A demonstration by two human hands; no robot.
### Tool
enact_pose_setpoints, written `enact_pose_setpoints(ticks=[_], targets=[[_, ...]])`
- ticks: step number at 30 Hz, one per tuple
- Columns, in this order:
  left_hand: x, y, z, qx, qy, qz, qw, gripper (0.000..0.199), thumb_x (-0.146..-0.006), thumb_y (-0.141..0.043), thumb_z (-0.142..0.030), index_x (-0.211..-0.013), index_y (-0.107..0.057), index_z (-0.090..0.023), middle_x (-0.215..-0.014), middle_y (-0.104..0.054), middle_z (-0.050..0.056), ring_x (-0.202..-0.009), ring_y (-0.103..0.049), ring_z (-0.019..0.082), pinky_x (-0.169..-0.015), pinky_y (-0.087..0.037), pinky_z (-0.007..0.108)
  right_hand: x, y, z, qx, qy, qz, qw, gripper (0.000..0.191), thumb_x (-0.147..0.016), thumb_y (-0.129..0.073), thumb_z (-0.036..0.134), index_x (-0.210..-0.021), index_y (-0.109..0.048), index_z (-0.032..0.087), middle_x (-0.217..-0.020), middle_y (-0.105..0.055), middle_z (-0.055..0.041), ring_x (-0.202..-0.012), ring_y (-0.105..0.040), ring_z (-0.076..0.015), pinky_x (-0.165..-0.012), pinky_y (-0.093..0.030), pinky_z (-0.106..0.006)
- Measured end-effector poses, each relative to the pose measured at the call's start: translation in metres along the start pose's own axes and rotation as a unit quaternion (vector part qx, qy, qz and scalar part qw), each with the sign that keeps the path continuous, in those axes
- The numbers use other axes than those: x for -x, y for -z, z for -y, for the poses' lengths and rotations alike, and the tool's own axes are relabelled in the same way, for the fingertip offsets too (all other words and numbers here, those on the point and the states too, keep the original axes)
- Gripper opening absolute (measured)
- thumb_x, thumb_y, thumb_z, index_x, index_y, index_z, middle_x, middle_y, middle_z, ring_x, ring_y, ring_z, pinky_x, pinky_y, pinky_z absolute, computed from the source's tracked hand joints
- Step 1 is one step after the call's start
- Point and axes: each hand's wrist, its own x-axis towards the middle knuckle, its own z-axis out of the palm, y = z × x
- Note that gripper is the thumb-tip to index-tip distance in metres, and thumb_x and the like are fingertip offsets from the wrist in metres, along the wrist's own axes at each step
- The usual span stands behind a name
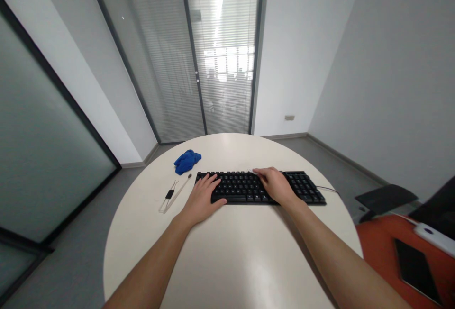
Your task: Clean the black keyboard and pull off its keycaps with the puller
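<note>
A black keyboard (245, 188) lies across the round table. My left hand (204, 197) rests on its left end, fingers spread and thumb along the front edge. Over the right-middle keys, my right hand (275, 183) is closed, fingertips pinched near the back row. A small whitish thing (251, 171) shows at those fingertips, too small to name. Left of the keyboard lie a wire keycap puller (169, 194) with a black middle and a thin pale stick with a dark tip (177, 193), perhaps a brush. Behind them sits a crumpled blue cloth (187, 161).
The keyboard's cable (329, 188) runs off to the right. Beside the table (245, 247), an orange chair seat (380, 247) carries a dark phone or tablet (417, 268) and a white power strip (435, 239). A glass partition with blinds (227, 95) stands beyond the table.
</note>
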Motion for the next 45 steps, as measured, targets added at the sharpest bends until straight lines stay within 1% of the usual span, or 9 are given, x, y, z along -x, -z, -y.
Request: enact_pose_setpoints(ticks=[4, 11, 20, 28, 32, 35, 42, 45], targets=[[0.000, 0.000, 0.000, 0.000, 0.001, 0.002, 1.000, 0.067, -0.088, -0.058, -0.057, -0.144, -0.045, -0.022, -0.156, -0.038, 0.007, -0.147, -0.026, 0.032, -0.120, -0.021, 0.054, 0.001, 0.000, 0.002, -0.002, 0.018, -0.004, 1.000, 0.036, -0.093, -0.048, 0.011, -0.121, -0.071, 0.016, -0.112, -0.074, -0.0088, -0.104, -0.064, -0.0258, -0.094, -0.048, -0.034], [0.000, -0.001, 0.000, -0.005, 0.002, 0.005, 1.000, 0.068, -0.088, -0.058, -0.057, -0.144, -0.045, -0.022, -0.156, -0.038, 0.007, -0.147, -0.026, 0.032, -0.120, -0.021, 0.054, 0.001, 0.003, 0.005, 0.004, 0.010, 0.005, 1.000, 0.037, -0.091, -0.049, 0.010, -0.119, -0.072, 0.017, -0.110, -0.075, -0.0082, -0.101, -0.064, -0.0248, -0.092, -0.047, -0.032], [-0.001, 0.001, -0.001, -0.010, 0.003, 0.007, 1.000, 0.068, -0.088, -0.057, -0.058, -0.145, -0.045, -0.022, -0.156, -0.038, 0.006, -0.147, -0.025, 0.032, -0.120, -0.021, 0.054, 0.004, 0.005, 0.014, 0.005, 0.026, 0.012, 1.000, 0.036, -0.092, -0.049, 0.009, -0.119, -0.072, 0.019, -0.110, -0.075, -0.0051, -0.100, -0.064, -0.0234, -0.091, -0.046, -0.030], [-0.001, 0.001, -0.002, -0.013, 0.002, 0.006, 1.000, 0.068, -0.088, -0.058, -0.057, -0.145, -0.045, -0.021, -0.156, -0.038, 0.007, -0.147, -0.026, 0.032, -0.120, -0.022, 0.054, 0.010, -0.002, 0.035, -0.047, 0.108, 0.024, 0.993, 0.035, -0.093, -0.049, 0.009, -0.116, -0.073, 0.020, -0.108, -0.074, -0.0067, -0.100, -0.064, -0.0225, -0.092, -0.046, -0.031], [-0.001, 0.001, -0.002, -0.012, 0.001, 0.002, 1.000, 0.067, -0.088, -0.059, -0.056, -0.143, -0.047, -0.021, -0.156, -0.039, 0.008, -0.146, -0.027, 0.033, -0.119, -0.023, 0.054, 0.014, -0.008, 0.048, -0.086, 0.157, 0.026, 0.984, 0.033, -0.094, -0.050, 0.010, -0.116, -0.072, 0.021, -0.107, -0.074, -0.0069, -0.099, -0.064, -0.0213, -0.090, -0.048, -0.030], [0.000, 0.000, -0.002, -0.014, 0.000, 0.001, 1.000, 0.067, -0.087, -0.060, -0.056, -0.142, -0.048, -0.020, -0.155, -0.040, 0.008, -0.146, -0.028, 0.033, -0.119, -0.024, 0.054, 0.017, -0.010, 0.058, -0.103, 0.191, 0.039, 0.975, 0.036, -0.092, -0.051, 0.006, -0.117, -0.072, 0.022, -0.108, -0.074, -0.0067, -0.100, -0.063, -0.0207, -0.089, -0.048, -0.030], [0.000, -0.002, 0.001, -0.008, -0.006, -0.011, 1.000, 0.066, -0.087, -0.061, -0.055, -0.142, -0.048, -0.021, -0.154, -0.041, 0.008, -0.145, -0.029, 0.033, -0.119, -0.024, 0.055, 0.021, -0.008, 0.071, -0.156, 0.223, 0.076, 0.959, 0.037, -0.090, -0.051, 0.006, -0.116, -0.073, 0.023, -0.107, -0.075, -0.0049, -0.100, -0.064, -0.0188, -0.091, -0.048, -0.029], [0.001, -0.002, 0.001, -0.004, -0.010, -0.013, 1.000, 0.066, -0.087, -0.061, -0.055, -0.142, -0.048, -0.022, -0.154, -0.041, 0.008, -0.146, -0.029, 0.032, -0.119, -0.024, 0.054, 0.021, -0.007, 0.073, -0.166, 0.209, 0.089, 0.960, 0.037, -0.087, -0.052, 0.005, -0.111, -0.075, 0.022, -0.105, -0.076, -0.0035, -0.099, -0.065, -0.0186, -0.092, -0.048, -0.028]])
